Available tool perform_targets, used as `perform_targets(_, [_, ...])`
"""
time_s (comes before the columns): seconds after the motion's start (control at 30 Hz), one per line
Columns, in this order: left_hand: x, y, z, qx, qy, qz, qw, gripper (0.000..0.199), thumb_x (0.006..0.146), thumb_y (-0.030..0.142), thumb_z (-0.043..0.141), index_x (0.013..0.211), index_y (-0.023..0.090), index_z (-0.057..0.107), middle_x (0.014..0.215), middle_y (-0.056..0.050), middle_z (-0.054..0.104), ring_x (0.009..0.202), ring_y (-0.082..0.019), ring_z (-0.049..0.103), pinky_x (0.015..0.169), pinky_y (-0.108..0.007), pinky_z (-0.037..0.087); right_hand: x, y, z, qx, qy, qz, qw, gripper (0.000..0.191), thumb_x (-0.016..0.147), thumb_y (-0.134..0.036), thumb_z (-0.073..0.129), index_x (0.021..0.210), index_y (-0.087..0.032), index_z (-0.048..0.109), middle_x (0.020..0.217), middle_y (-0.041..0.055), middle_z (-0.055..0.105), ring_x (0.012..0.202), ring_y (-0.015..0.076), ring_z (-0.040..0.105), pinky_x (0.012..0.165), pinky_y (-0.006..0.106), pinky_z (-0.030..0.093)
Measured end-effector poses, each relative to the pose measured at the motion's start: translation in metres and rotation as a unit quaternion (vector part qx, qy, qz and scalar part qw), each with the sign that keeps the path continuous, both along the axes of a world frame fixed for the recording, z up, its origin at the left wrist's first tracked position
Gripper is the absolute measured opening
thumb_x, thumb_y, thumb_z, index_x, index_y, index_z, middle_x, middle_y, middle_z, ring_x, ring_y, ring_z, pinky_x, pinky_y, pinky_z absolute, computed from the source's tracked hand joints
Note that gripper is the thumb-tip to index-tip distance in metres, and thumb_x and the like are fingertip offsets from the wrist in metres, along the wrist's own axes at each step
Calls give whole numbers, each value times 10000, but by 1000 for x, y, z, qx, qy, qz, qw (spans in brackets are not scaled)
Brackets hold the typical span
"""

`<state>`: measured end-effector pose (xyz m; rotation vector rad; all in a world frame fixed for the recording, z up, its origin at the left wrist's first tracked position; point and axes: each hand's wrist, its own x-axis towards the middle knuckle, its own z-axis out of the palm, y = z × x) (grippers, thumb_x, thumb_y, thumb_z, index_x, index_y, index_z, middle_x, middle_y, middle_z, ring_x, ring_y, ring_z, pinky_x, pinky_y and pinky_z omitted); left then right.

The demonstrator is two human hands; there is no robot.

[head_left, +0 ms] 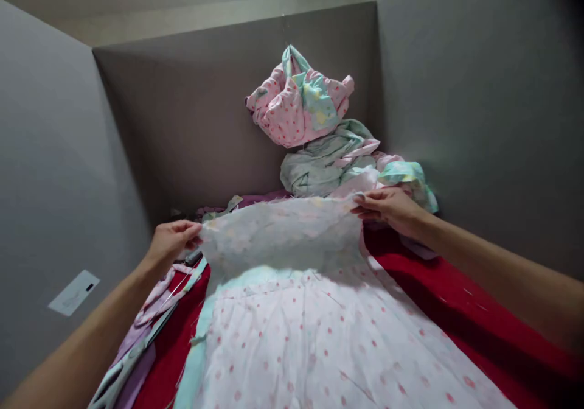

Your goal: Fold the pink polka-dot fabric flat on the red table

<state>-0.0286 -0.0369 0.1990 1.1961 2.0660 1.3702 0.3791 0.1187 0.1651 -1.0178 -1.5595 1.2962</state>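
Pinching the far edge of the dotted cloth (292,287), your left hand (171,238) and right hand (387,207) each close on a corner, stretching it between them. Thin and limp, it will sag; hold the corners. Beyond your hands, crumpled fabric (319,135) crowds the grey panel (182,123).

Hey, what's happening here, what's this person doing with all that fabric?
A person is holding up the far edge of a pale, pink-dotted cloth with both hands. The left hand pinches one corner and the right hand pinches the other, so the edge is stretched between them and folded over toward the camera. The rest of the cloth lies spread on a red surface. Behind it, a pile of crumpled pink and mint fabric sits against the grey wall.
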Motion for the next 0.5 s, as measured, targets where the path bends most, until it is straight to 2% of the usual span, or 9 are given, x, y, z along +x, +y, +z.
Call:
perform_targets(0.1, [5,-37,-11,-29,0,-36,999,239,576,357,704,700,153,682,552,12,619,529,-114,514,509,-197,406,25,-20,-22,-36,7,36,999,395,594,-489,786,750,-139,688,833,97,692,790,197,652,769,283,525])
perform_targets(0.2, [4,-62,-31,-54,54,-102,992,202,591,396,695,629,197,699,718,-1,666,603,-126,520,534,-209,401,46,-31,-46,-39,-57,84,994,406,623,-513,756,791,-146,721,855,103,702,808,226,648,774,297,507])
perform_targets(0.27, [2,-73,-46,-55,102,-154,981,214,618,410,674,573,201,691,749,-22,664,664,-155,542,600,-236,431,55,-34,-62,-3,-138,122,983,422,667,-548,705,804,-150,734,839,93,706,794,235,643,754,300,494])
perform_targets(0.33, [1,-80,-59,-71,132,-197,969,244,659,421,642,570,199,687,692,-37,639,687,-175,555,648,-255,445,62,-35,-73,31,-189,146,971,436,680,-570,678,804,-157,741,830,82,710,786,237,638,751,308,486])
perform_targets(0.5, [5,-89,-79,-147,189,-266,934,309,765,400,535,564,189,635,659,-27,591,631,-150,517,611,-241,412,65,-40,-83,121,-258,162,945,433,706,-579,626,796,-170,737,848,88,706,803,228,638,774,322,491])
